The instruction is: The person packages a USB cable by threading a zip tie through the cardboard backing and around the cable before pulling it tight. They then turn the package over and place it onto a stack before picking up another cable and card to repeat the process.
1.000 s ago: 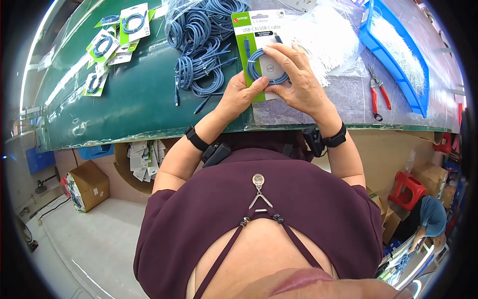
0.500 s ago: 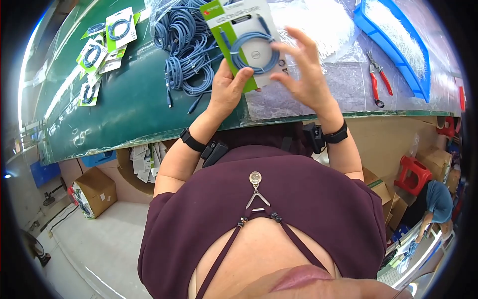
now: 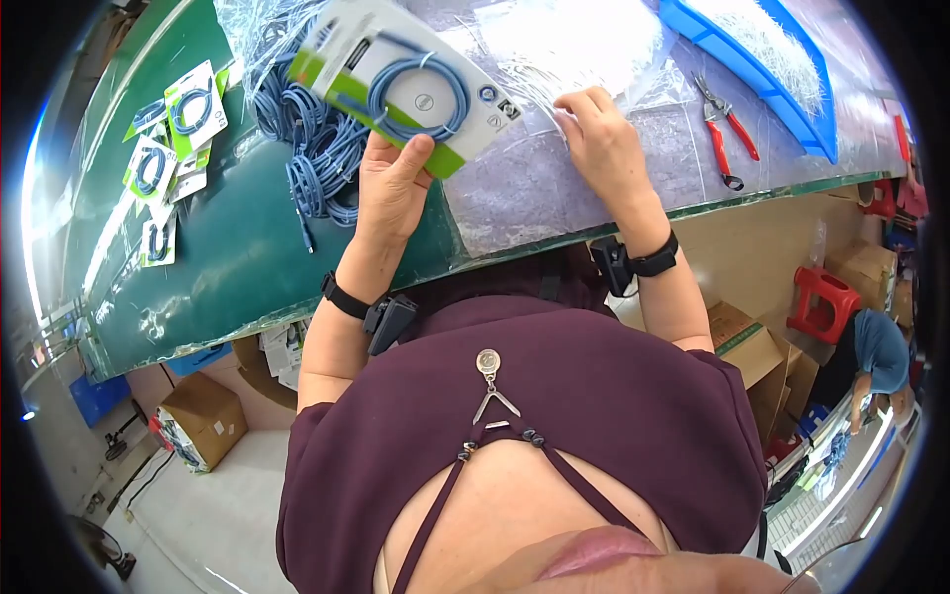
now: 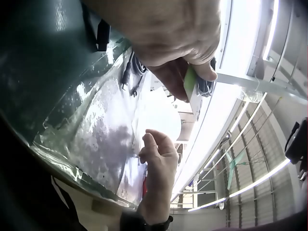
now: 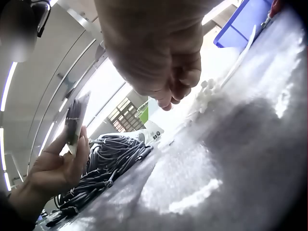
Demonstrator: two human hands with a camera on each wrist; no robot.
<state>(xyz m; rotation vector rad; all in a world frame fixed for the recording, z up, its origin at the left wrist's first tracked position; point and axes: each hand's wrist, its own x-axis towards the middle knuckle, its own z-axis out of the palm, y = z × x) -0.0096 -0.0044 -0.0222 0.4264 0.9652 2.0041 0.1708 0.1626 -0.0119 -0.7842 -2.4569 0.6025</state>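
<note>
Cable card (image 3: 426,102) moving left, away from right hand (image 3: 609,153)
Over the table (image 3: 233,252), left hand (image 3: 389,198) is pinching its lower edge, seemingly suiting light, bendable card; right fingers are curling near white ties (image 3: 527,84), whether holding any I cannot tell.

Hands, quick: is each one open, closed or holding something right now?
Left hand: closed on a carded blue cable.
Right hand: fingers curled near the white ties; whether it pinches one cannot be told.
</note>
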